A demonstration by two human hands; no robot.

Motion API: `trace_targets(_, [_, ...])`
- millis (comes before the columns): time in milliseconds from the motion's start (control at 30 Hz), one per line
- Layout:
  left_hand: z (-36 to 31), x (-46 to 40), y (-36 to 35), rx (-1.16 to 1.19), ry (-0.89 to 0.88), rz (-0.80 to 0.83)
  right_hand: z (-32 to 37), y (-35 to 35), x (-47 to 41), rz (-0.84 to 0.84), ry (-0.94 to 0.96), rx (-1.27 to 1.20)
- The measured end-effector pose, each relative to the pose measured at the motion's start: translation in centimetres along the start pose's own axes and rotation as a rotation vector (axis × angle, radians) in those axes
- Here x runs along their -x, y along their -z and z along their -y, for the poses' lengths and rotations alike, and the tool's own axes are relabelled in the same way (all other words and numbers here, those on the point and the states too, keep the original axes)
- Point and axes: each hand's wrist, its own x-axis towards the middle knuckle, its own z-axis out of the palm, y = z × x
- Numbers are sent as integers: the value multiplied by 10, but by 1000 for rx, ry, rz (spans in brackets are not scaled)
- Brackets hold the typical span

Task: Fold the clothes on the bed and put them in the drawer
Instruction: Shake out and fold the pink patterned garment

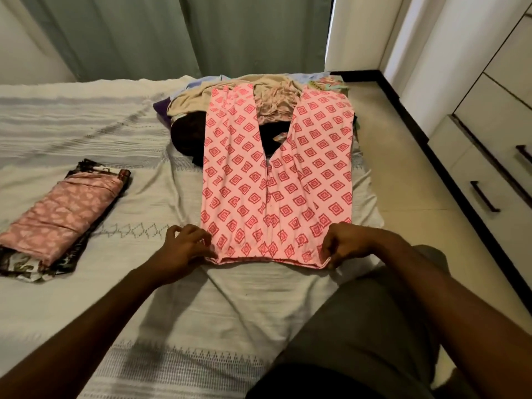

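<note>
Pink trousers with a red diamond print [276, 191] lie flat on the white bedspread [86, 125], waistband toward me, legs spread over a heap of unfolded clothes [230, 102] at the far side. My left hand [184, 246] pinches the waistband's left corner. My right hand [349, 244] pinches its right corner. A stack of folded clothes [62, 217], pink patterned on top of dark floral, rests at the left of the bed.
A cabinet with drawers and dark handles [489, 180] stands to the right across a strip of tiled floor [403, 174]. Green curtains [172, 33] hang behind the bed. My knee in grey shorts [374, 326] rests on the mattress.
</note>
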Motion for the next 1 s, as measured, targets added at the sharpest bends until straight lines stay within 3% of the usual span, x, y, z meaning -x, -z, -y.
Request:
trace_targets(167, [-42,-18,16,-68,60,16,-1,-2,11,-159,23,-98])
trace_targets(233, [-87,-43,15,5,87,12,-4,-1,16,-229,45,-136])
trace_targets(367, [-175,-109,-3,173,207,174,-7,0,22,-286,25,-64])
trace_targets(500, [-212,-144,-27,214,282,94,-6,0,33,-345,31,-267])
trace_targets(667, [-223,-145,-35,360,328,-27,-35,16,18,-761,-256,-621])
trace_targets(867, [-225,-132,-28,582,445,-89,-55,52,-30,-901,-449,-725])
trace_targets(1000, [-225,-127,-25,674,517,-141,-56,75,-55,-809,-512,-745])
